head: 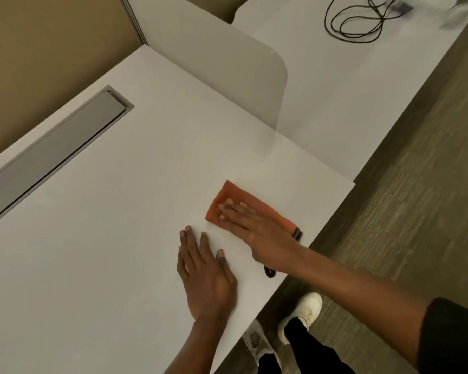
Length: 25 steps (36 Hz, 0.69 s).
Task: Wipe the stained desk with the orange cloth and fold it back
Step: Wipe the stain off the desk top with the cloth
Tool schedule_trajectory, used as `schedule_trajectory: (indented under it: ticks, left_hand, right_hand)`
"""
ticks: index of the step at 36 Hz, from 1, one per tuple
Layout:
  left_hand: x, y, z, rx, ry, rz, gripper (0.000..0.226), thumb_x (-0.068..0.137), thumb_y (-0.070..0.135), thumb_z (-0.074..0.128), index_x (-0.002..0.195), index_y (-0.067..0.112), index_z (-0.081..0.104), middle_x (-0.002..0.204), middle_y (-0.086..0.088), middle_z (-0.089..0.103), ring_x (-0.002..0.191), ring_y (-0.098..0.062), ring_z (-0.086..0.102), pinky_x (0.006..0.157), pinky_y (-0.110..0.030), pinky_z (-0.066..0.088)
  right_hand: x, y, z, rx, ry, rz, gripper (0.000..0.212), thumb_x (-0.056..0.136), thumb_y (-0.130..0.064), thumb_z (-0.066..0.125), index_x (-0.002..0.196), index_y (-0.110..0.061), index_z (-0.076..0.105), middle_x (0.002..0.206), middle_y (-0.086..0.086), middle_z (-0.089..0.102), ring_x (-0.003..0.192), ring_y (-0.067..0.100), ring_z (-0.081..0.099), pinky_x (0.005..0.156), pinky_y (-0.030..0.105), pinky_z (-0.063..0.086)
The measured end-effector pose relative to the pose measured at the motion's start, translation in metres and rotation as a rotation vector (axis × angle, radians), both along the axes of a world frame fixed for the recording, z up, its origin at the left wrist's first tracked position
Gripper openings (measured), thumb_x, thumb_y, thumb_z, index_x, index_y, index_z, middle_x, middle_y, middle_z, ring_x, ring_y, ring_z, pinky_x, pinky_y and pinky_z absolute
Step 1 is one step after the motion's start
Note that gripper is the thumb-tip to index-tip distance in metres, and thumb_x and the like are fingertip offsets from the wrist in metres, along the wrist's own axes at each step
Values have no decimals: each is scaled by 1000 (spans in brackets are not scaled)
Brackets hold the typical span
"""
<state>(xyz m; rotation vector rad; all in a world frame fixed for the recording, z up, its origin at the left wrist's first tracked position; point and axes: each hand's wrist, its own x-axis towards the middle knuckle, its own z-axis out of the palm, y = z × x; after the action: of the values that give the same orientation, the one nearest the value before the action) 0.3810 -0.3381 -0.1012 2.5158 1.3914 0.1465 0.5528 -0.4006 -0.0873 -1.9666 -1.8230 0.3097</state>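
Note:
The orange cloth [235,201] lies folded and flat on the white desk [106,238], near the desk's right front edge. My right hand [254,228] presses down on it with fingers spread, palm covering its near half. A dark tag or loop [297,234] shows at the cloth's near corner. My left hand [204,273] rests flat on the bare desk just left of the cloth, fingers apart and holding nothing. No stain shows on the desk surface around the hands.
A grey cable-tray lid [52,155] is set into the desk at the left. A rounded white divider panel [227,71] stands at the far side. Beyond it another desk holds a coiled black cable [354,22]. Carpet floor [416,171] and my white shoes [303,314] lie to the right.

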Motion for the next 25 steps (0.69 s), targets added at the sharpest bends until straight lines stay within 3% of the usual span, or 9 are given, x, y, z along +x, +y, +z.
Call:
schedule_trajectory:
  ticks: [3,6,12,16,21,25]
  left_hand:
    - [0,0,-1,11,17,-11,59,115,40,29,165,10,35,184,-10,12,171,-27,8,137,-46,11]
    - [-1,0,0,18,9,-20,57,115,37,30,163,8,38,183,-13,14,171,-28,7,136,-48,14]
    - [-2,-1,2,-3,-5,-24,59,115,37,30,165,7,37,183,-13,13,171,-28,6,138,-48,12]
    - [-2,0,3,-8,-21,-20,60,114,38,29,165,7,38,183,-13,16,171,-29,9,137,-50,14]
    - [-2,-1,-2,-10,-53,2,61,114,42,29,166,11,35,183,-10,16,170,-30,13,137,-51,14]
    - [-2,0,-6,-5,-67,5,61,113,42,29,166,13,34,183,-8,17,170,-30,14,137,-51,15]
  right_hand:
    - [32,-10,2,17,-22,-76,94,72,30,55,155,-12,47,166,11,39,158,29,30,129,51,28]
    - [84,-1,9,17,-63,-283,84,75,31,52,150,-7,53,160,15,46,154,34,37,127,55,29]
    - [131,42,11,-22,62,-599,80,83,20,59,157,-1,39,168,16,33,159,30,26,133,42,17]
    - [87,43,9,16,83,-520,82,80,25,58,156,1,38,167,20,33,159,33,26,133,40,14]
    - [-3,-10,8,20,101,-287,88,75,29,61,155,-3,44,166,17,36,158,32,28,128,51,29]
    - [-42,-59,5,2,57,-327,92,76,26,59,159,-8,38,169,13,31,160,29,22,129,49,29]
